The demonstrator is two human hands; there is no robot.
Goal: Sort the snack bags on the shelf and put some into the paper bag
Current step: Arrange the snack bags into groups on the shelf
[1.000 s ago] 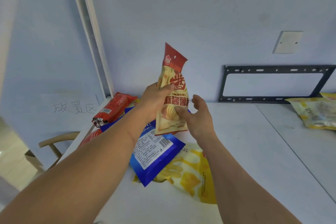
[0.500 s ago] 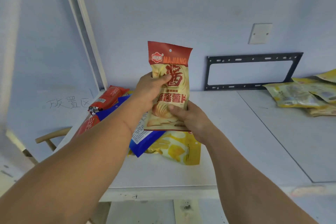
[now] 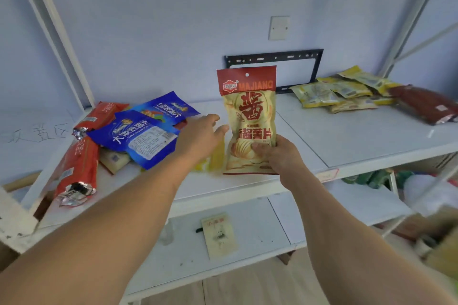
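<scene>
My right hand (image 3: 277, 156) gripped the tall red-and-cream crisp packet (image 3: 249, 119) by its lower right corner, long axis upright, over the front of the white shelf board (image 3: 359, 136). My left hand (image 3: 200, 136) hung open just beside its left edge, apart from it and nearer the blue foil packets (image 3: 138, 134). I judged the right hand should carry it. No paper bag could be made out clearly.
</scene>
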